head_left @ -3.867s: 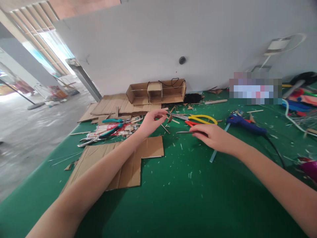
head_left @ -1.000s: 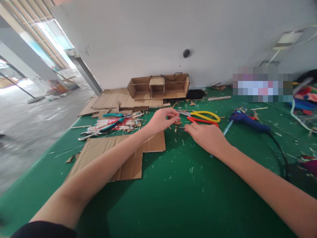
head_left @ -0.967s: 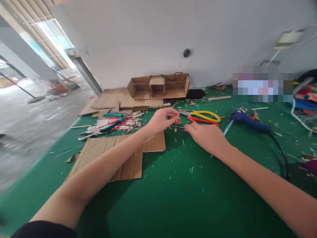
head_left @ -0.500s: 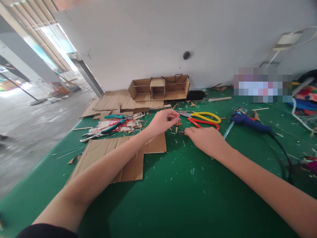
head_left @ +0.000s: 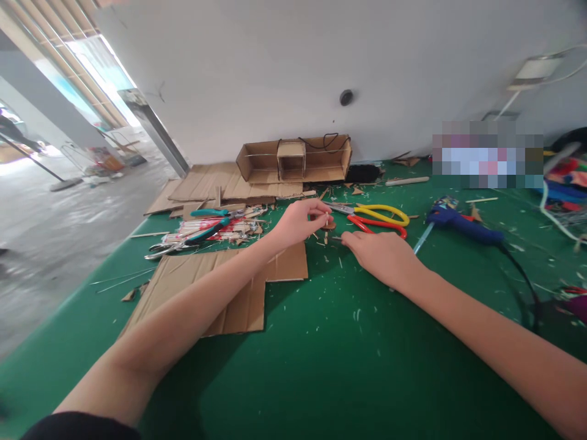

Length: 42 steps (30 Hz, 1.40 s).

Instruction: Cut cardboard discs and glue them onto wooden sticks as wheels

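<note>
Just tiny brown cardboard disc (head_left: 328,225), flat, left hand (head_left: 298,223) pinching.

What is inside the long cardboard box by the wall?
The cardboard box has a smaller open cardboard cube in its middle, and thin wires run along it. Its deeper corners are dark and hidden.

Small brown piece (head_left: 328,225) at left hand (head_left: 298,221) fingertips: too small to identify. Right hand (head_left: 380,255) palm-down, whatever lies under it hidden. Pixelated block (head_left: 487,154) right of scissors (head_left: 378,218): contents unreadable. Colourful clutter (head_left: 566,177) beyond glue gun (head_left: 461,223) cut by right edge.
</note>
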Tool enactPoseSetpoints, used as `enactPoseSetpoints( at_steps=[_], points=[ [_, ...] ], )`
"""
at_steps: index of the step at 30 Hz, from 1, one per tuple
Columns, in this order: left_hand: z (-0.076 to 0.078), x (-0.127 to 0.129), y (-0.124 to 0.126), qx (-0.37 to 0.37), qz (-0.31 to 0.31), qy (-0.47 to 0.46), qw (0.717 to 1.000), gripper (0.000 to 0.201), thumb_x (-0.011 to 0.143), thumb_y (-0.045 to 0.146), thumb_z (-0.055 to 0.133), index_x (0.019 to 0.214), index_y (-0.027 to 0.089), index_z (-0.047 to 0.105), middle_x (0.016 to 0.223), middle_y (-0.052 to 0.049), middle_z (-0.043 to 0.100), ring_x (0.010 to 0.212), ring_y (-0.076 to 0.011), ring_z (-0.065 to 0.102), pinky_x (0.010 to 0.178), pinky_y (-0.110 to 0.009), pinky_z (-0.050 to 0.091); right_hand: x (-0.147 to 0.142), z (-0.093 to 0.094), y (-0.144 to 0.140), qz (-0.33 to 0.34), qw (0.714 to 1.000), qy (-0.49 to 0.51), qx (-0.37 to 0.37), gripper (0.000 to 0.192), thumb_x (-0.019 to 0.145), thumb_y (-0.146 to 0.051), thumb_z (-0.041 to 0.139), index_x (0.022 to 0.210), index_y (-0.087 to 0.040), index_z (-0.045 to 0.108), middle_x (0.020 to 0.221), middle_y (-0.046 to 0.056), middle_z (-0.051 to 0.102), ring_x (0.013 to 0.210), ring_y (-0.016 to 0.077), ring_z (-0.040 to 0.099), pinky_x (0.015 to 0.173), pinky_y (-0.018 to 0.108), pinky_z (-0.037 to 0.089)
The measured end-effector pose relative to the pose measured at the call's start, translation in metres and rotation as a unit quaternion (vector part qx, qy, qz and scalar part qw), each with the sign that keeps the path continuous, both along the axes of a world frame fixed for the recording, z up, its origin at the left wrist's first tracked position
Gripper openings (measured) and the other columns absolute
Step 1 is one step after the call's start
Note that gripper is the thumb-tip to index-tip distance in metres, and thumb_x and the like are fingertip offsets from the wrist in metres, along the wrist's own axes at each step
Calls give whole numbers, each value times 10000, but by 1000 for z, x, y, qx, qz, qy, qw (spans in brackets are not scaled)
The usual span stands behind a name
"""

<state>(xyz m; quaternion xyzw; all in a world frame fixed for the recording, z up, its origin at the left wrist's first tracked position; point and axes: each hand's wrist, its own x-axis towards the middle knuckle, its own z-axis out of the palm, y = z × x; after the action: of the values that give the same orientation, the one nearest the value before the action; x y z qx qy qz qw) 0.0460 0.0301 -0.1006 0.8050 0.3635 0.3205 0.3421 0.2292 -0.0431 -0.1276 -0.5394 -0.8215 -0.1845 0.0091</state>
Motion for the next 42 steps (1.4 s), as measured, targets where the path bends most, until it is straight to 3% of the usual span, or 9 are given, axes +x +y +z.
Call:
enactPoseSetpoints(
  at_steps=[6, 14, 22, 27, 36, 42],
  points=[
    [4, 0, -5, 11, -10, 11, 1000, 132, 775, 172, 500, 868, 138, 586, 855, -76, 706, 838, -156, 660, 736, -288, 509, -1, 2, -2, 20, 999, -23, -25, 207, 832, -101, 392, 932, -187, 552, 751, 15, 661, 468, 134, 542, 416, 266, 106],
    [5, 0, -4, 15, -21, 11, 1000, 129, 772, 170, 498, 867, 133, 578, 850, -82, 703, 827, -151, 662, 709, -278, 515, -2, 1, -8, -18, 998, -20, 48, 195, 849, -97, 380, 890, -174, 556, 743, 23, 648, 506, 141, 559, 425, 278, 100],
    [2, 0, -3, 20, -21, 12, 1000, 135, 775, 146, 475, 863, 134, 578, 851, -69, 696, 833, -143, 658, 716, -271, 509, -6, 5, -9, -25, 999, -25, 28, 194, 803, -86, 404, 886, -179, 551, 704, 8, 626, 442, 124, 517, 420, 277, 82],
    [2, -1, -5, 19, -21, 10, 1000, 133, 778, 152, 472, 874, 140, 564, 862, -70, 691, 838, -141, 658, 684, -254, 509, -5, 3, -8, 5, 1000, -24, -8, 234, 768, -51, 412, 899, -180, 556, 694, 4, 619, 439, 110, 496, 423, 278, 83],
    [-3, -1, -2, 45, -22, 6, 999, 102, 790, 168, 467, 892, 171, 465, 820, -50, 688, 831, -142, 654, 640, -242, 478, -5, 4, -13, -13, 996, -39, 74, 253, 812, -65, 393, 953, -178, 570, 701, 11, 612, 507, 155, 562, 411, 282, 86],
    [-5, -1, 0, 50, -15, 11, 999, 104, 784, 154, 461, 886, 170, 460, 814, -43, 691, 799, -133, 654, 678, -256, 487, -8, 6, -11, -23, 999, -32, 28, 252, 807, -76, 394, 961, -183, 563, 718, 16, 633, 456, 142, 538, 412, 279, 106]
  ],
)
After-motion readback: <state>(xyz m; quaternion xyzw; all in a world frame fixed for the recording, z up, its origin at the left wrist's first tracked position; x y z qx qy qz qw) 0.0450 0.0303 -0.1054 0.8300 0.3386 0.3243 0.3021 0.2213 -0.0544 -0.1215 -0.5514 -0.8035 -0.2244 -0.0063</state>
